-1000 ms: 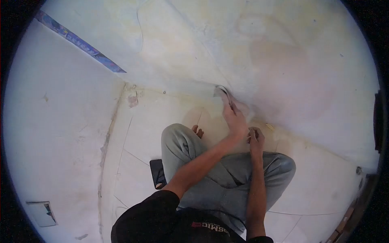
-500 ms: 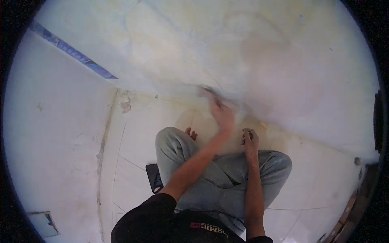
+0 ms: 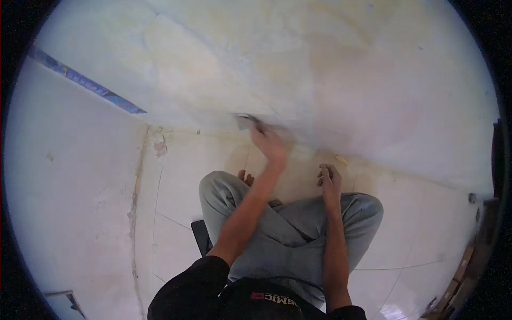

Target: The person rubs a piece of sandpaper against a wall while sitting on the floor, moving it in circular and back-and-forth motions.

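Grey sheet [image 3: 244,123], likely light and flexible, seems best pinched flat near its edge, where the left hand [image 3: 270,146] grips it; the right hand [image 3: 330,181] curls, contents unclear.

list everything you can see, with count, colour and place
large wall: 1, pale with yellowish and pinkish areas, ahead
side wall: 1, whitish, left
patterned strip: 1, mostly blue, upper left
floor: 1, cream, under the person
flat rectangular object: 1, black, floor beside left knee, partly hidden
small piece: 1, yellow, near wall base
framed rectangle: 1, pale and dark, lower left edge
stacked objects: several, brown, right edge, unclear
thin piece: 1, grey, in left hand, blurred
shirt: 1, black, bottom
trousers: 1 pair, grey, centre
toes: several, brown, beyond left knee
hands: 2, left near wall base, right above right leg
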Tool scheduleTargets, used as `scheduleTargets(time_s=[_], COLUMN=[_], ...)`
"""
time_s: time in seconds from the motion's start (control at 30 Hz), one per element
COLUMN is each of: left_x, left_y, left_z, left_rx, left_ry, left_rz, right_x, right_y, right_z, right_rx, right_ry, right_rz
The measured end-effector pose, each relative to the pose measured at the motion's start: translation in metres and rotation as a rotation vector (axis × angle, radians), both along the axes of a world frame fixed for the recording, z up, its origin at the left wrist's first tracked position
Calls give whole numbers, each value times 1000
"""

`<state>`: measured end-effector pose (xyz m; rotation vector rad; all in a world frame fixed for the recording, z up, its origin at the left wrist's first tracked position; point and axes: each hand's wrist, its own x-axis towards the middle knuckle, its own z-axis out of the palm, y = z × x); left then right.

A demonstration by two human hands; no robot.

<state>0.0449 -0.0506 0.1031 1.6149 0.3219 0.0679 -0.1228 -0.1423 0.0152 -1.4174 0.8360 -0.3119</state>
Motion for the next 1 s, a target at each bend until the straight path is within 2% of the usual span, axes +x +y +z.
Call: scheduleTargets(time_s=[0.07, 0.1, 0.17, 0.23, 0.27, 0.33, 0.4, 0.5, 0.57, 0.63, 0.7, 0.73, 0.8, 0.87, 0.93, 0.97, 1.0], left_x=[45, 42, 25, -19, -23, -29, -2, 33, 27, 8, -46, -42, -24, 36, 49, 45, 40], left_y=[19, 17, 5, -25, -27, -31, -9, 18, 22, 0, -30, -25, -14, 14, 31, 28, 25], left_z=[-53, -60, -67, -63, -54, -40, -34, -18, -10, -127, -23, -23, -28, -95, -15, -26, -47], left_rx=[-163, -160, 175, 343, 347, 31, 51, 63, -28, 266, 159, 162, 104, 144, -353, -352, -159], left_ry=[-312, -312, -352, -465, -466, -441, -190, -186, -20, -144, -515, -515, -215, -104, -182, -177, -174], left_rz=[104, 104, 78, 86, 96, 75, 110, 137, 28, -103, 7, 2, -71, 106, 81, 76, 43], right_x=[3, 3, 11, 15, 15, 13, 5, 5, 11, 17, 18, 16, 5, 2, 6, 7, 7], right_y=[-4, -4, -4, 2, 6, 10, 8, 2, -1, 2, 9, 10, 8, 3, -2, -3, -3], right_z=[-2, -5, -14, -20, -22, -23, -19, -8, -9, -11, -15, -19, -19, -13, -11, -10, -12], right_rx=[-26, -23, -8, -5, -1, -37, -74, -21, -1, -7, -8, -34, -63, -4, -3, -1, 0], right_ry=[-65, -65, -10, -43, -66, -23, 30, 23, -32, -50, -62, -32, 17, 10, -8, -31, -30], right_rz=[-42, -42, -35, 2, 26, 67, 86, 29, 0, 16, 26, 55, 56, 24, -13, -27, -26])
